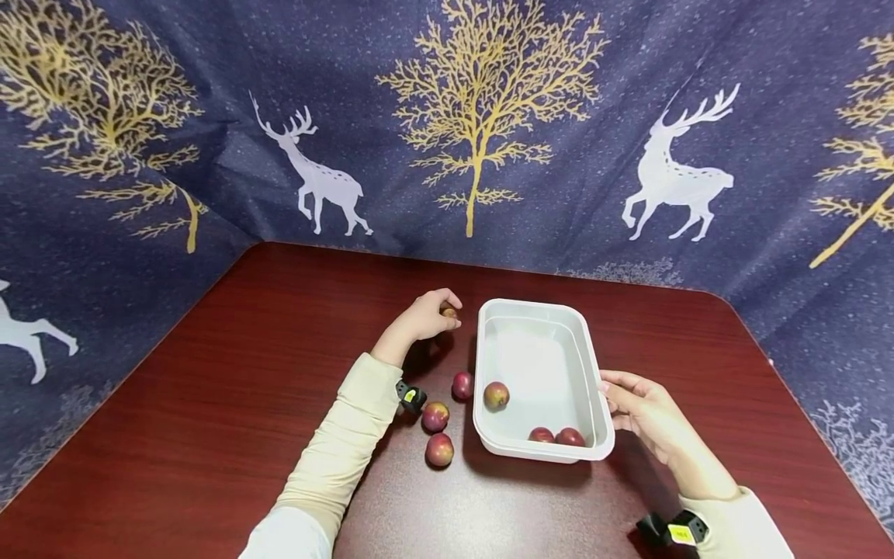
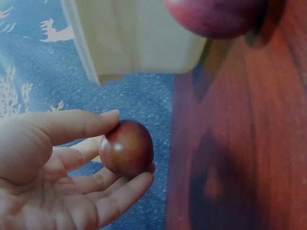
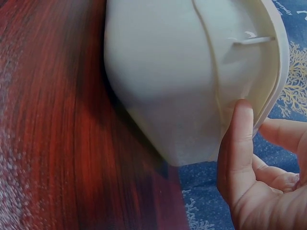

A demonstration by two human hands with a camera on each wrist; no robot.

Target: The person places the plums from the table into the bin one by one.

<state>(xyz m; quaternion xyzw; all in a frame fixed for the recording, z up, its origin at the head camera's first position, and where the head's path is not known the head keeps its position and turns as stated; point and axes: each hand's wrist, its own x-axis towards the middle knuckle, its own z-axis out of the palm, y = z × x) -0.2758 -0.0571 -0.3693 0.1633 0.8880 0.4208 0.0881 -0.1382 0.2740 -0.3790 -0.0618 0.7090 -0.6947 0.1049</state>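
Observation:
In the head view, my left hand (image 1: 421, 317) is over the table just left of the far end of a white plastic container (image 1: 541, 353). It holds a plum (image 2: 127, 148) between thumb and fingertips, as the left wrist view shows up close. My right hand (image 1: 649, 415) grips the container's right rim, its fingertips at the outer wall. Inside the container, one plum (image 1: 497, 396) lies by the left wall. Two darker plums (image 1: 570, 437) are at the near end, partly hidden by the rim.
Three plums lie on the dark red wooden table (image 1: 230, 373) left of the container: one plum (image 1: 462, 385) close to its wall, another (image 1: 435, 417) by my left wrist, a third (image 1: 440, 450) nearer me. A patterned blue cloth (image 1: 412, 202) hangs behind the table.

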